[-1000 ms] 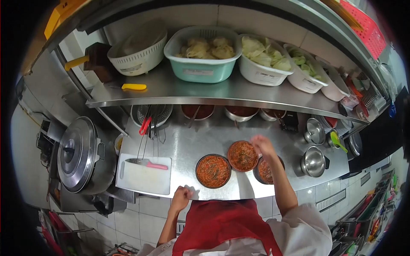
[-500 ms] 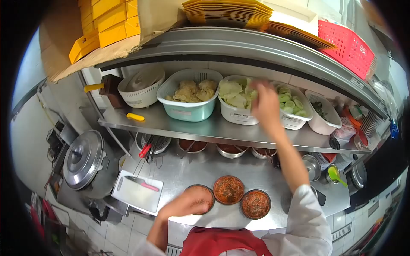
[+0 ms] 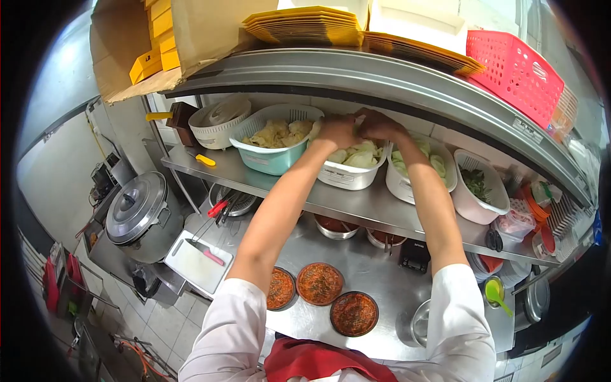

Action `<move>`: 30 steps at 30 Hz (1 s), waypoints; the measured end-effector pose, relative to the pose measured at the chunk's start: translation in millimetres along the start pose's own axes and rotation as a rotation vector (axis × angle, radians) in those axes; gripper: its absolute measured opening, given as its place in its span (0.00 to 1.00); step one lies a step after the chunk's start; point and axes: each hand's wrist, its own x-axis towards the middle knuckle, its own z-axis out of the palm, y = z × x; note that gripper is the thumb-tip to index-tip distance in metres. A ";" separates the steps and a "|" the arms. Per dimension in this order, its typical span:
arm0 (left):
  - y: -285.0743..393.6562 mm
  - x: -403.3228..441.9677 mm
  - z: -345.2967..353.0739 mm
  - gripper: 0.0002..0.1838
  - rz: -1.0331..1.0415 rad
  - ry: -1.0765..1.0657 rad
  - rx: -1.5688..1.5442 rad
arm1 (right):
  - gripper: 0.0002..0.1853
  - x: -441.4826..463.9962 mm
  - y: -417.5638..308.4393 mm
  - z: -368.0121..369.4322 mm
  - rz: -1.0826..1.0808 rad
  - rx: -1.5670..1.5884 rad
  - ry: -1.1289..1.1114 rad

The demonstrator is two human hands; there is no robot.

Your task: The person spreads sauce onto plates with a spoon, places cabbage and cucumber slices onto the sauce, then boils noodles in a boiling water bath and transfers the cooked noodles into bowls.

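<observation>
Both arms reach up to the shelf. My left hand [image 3: 338,132] and my right hand [image 3: 377,124] meet over the back of the white tub of pale green leaves [image 3: 347,175]. Their fingers look bent, but what they hold, if anything, is hidden. Left of them stands a teal tub [image 3: 267,158] of pale yellowish food; right of them, a white tub [image 3: 407,184] of green slices. Below on the steel counter lie three round dishes topped with red sauce: one [image 3: 280,290] partly behind my left forearm, one [image 3: 319,284] beside it, and one [image 3: 354,314] nearer me.
A white board [image 3: 197,262] with a pink-handled knife [image 3: 212,256] lies at the left, near a large lidded pot [image 3: 141,219]. Sauce bowls sit beneath the shelf edge [image 3: 356,215]. A pink basket [image 3: 515,76] and yellow stacks stand overhead; a leafy-green tub [image 3: 480,207] is at right.
My right hand has gone from the dishes up to the leaf tub. My left hand rose from the counter edge, passed over the left dish, and joined it. The view has tilted upward.
</observation>
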 end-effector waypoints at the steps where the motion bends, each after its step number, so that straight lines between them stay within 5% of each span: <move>1: 0.3 8.2 4.5 0.27 -0.075 -0.023 -0.049 | 0.26 1.1 -1.8 3.1 0.000 -0.036 0.043; 7: -13.3 25.8 19.2 0.24 -0.159 0.037 -0.080 | 0.31 -14.2 -25.6 -20.5 0.186 0.005 -0.077; 11: -19.9 43.0 -6.7 0.21 -0.065 0.026 -0.117 | 0.29 -17.9 -26.1 -17.1 0.055 -0.011 -0.010; 14: -22.9 31.5 -17.0 0.19 0.051 0.174 -0.359 | 0.26 -7.1 -13.0 -10.1 0.187 0.269 -0.038; 18: -39.5 31.2 -4.1 0.18 0.189 0.498 -0.185 | 0.17 -17.4 -27.2 -11.8 0.174 0.814 0.078; 20: -24.9 12.6 -23.7 0.18 0.148 0.267 -0.688 | 0.14 -31.3 -46.3 -17.7 0.138 0.936 0.082; 23: -26.2 4.4 -29.9 0.20 0.091 0.098 -1.028 | 0.14 -45.9 -67.1 -20.8 0.241 0.993 0.189; 28: -22.6 -14.1 -53.7 0.13 0.063 0.043 -1.055 | 0.15 -82.7 -96.8 -24.6 0.087 1.119 0.232; 30: -28.1 -46.2 -66.3 0.14 0.068 -0.145 -1.167 | 0.13 -110.3 -124.1 -17.0 0.183 1.237 0.208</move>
